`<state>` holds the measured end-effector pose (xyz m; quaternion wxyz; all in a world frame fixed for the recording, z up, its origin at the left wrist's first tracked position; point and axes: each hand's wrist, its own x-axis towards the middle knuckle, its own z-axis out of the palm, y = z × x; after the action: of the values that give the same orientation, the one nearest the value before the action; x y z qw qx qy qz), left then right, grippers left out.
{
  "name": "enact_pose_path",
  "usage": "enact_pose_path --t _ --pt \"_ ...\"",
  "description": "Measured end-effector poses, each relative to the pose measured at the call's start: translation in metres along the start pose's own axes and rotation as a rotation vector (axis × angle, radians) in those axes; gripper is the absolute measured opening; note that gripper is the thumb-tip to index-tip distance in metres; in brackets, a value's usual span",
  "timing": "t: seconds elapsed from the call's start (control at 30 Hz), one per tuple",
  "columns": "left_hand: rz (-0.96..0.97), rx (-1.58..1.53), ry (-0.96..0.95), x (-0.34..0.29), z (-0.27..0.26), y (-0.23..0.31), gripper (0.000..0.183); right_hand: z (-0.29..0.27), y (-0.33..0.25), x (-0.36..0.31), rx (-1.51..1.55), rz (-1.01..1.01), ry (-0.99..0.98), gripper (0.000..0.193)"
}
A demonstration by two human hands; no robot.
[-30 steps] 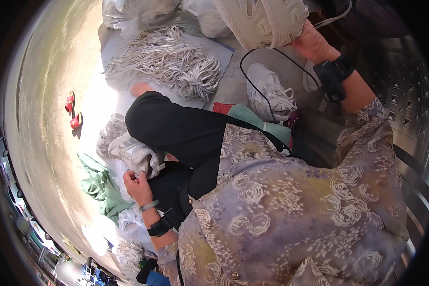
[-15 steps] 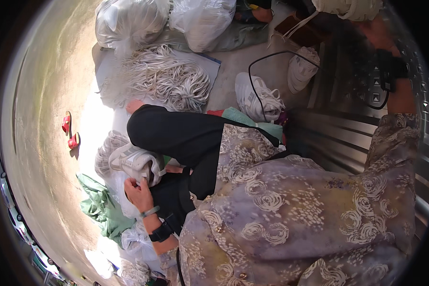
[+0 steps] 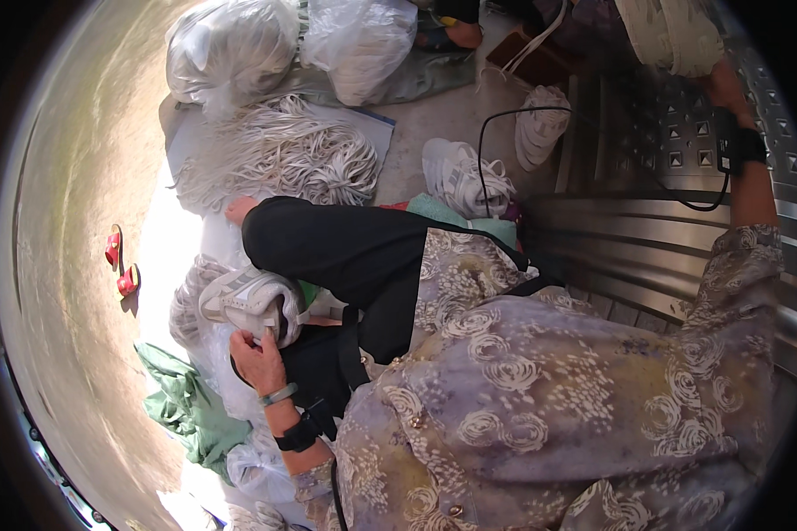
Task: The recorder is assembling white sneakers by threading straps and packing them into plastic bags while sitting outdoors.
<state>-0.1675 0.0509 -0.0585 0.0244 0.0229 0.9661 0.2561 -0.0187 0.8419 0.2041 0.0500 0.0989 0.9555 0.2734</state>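
My left hand [image 3: 261,361] has its fingers closed at the opening of a white and grey sneaker [image 3: 250,301], by the tongue or heel edge. That sneaker rests by my bent leg, tilted with its opening toward me. At the upper right, my right hand [image 3: 728,93] is stretched far out with a pale shoe [image 3: 677,40] in its grasp; most of the fingers are hidden behind it. A second white sneaker [image 3: 465,175] with loose laces lies beyond my knee, and another pale shoe [image 3: 540,128] lies to its right.
Beyond my leg spreads a heap of white shoelaces [image 3: 305,155], with stuffed plastic bags [image 3: 230,53] behind it. Green cloth [image 3: 186,398] lies at the left near red sandals [image 3: 126,279]. Ridged metal [image 3: 629,239] runs along the right. Another person's foot [image 3: 462,34] shows at the top.
My right hand has moved a little to the right, bringing the pale shoe further into view. My left hand stays on its sneaker. The whole view has shifted slightly.
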Motion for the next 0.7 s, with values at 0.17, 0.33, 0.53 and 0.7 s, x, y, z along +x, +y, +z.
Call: enact_pose_path --t 0.17,0.33,0.53,0.7 --pt "0.014 -0.018 0.017 -0.001 -0.002 0.002 0.026 0.017 -0.091 0.01 0.364 -0.289 0.344 0.055" --pt "-0.005 0.017 -0.004 -0.001 -0.006 0.002 0.026 0.06 -0.123 0.009 0.445 -0.336 0.181 0.056" --pt "-0.006 0.049 -0.039 0.0 -0.013 0.004 0.026 0.063 -0.148 -0.004 0.709 -0.176 0.126 0.049" --pt "-0.016 0.057 -0.05 0.002 -0.018 0.008 0.027 0.081 -0.161 -0.01 1.515 0.344 -0.056 0.045"
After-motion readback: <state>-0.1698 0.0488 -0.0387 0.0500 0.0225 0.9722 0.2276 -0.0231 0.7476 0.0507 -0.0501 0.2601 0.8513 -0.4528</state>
